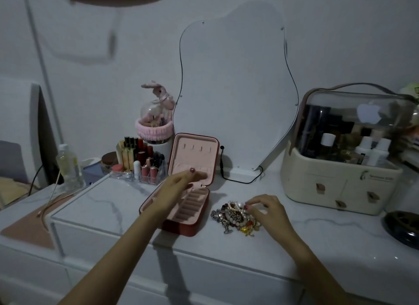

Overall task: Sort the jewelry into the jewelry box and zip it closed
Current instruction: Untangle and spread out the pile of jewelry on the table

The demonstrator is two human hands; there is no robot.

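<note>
Right hand [264, 210]: nearest me, resting on the jewelry heap, fingers curled down and pinching at a strand on top; which piece it has I cannot tell.
Jewelry heap [235, 218]: lies on the desk [317, 232] just right of the box; a tangle of pearly bead strands, dark red beads, silvery chain and a yellow bit at the front.
Handling of the heap: I'd judge it light, limp and snag-prone, so take one strand at its free loop, not a fistful; clasps and fine chain look fragile.
Left hand [179, 184]: stretched over the box's tray, fingers straight and relaxed, holding nothing.
Jewelry box [188, 223]: open, dark red shell, pink lining, ribbed ring rolls in the base, small hooks in the upright lid.
Handling of the box: stiff-walled, probably light; steady it by a side wall, and the zipper runs round the rim.
</note>
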